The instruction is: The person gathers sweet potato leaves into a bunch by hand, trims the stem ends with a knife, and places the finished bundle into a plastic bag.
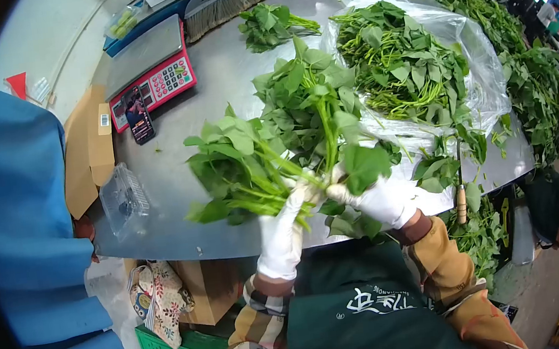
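Both hands wear white gloves and meet near the front edge of the metal table (177, 186). My left hand (283, 233) is closed round the stems of a leafy green bunch (229, 159) that fans out to the left. My right hand (382, 200) is closed on stems of greens (325, 121) whose leaves spread upward and to the right. The fingertips of the two hands nearly touch, and leaves partly cover them. Behind the hands lies a small separate bunch (273, 25). A large pile of greens (401, 64) rests on clear plastic to the right.
A red scale (169, 80) with a phone (139, 118) leaning on it stands at the left. Near it are a clear plastic box (124, 199) and a brush (223, 10). A wooden-handled tool (461, 205) lies at the right edge. Co-workers stand at the far right.
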